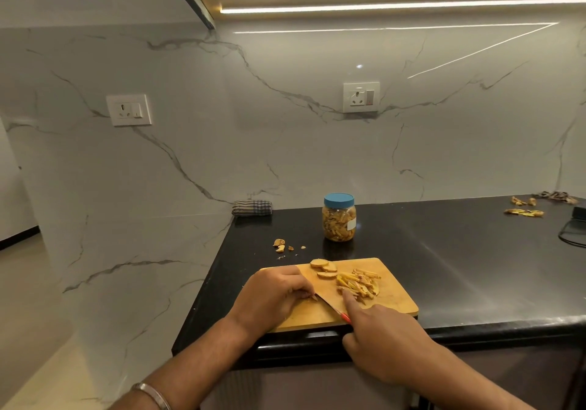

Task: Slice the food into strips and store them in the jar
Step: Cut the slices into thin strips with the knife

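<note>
A wooden cutting board (393,298) lies at the counter's front edge. On it are a few round slices (323,268) and a heap of yellow strips (360,284). My left hand (272,295) curls its fingers over a small piece of food at the board's left side. My right hand (383,340) grips a knife with a red handle (345,317); its forefinger lies along the blade (323,292), which rests against the piece. A clear jar (338,219) with a blue lid stands closed behind the board, partly filled with strips.
Peel scraps (280,245) lie left of the jar, more scraps (524,208) at the far right. A folded checked cloth (252,208) sits at the counter's back left corner. A dark object (575,225) is at the right edge. The black counter (459,251) ends left of the board.
</note>
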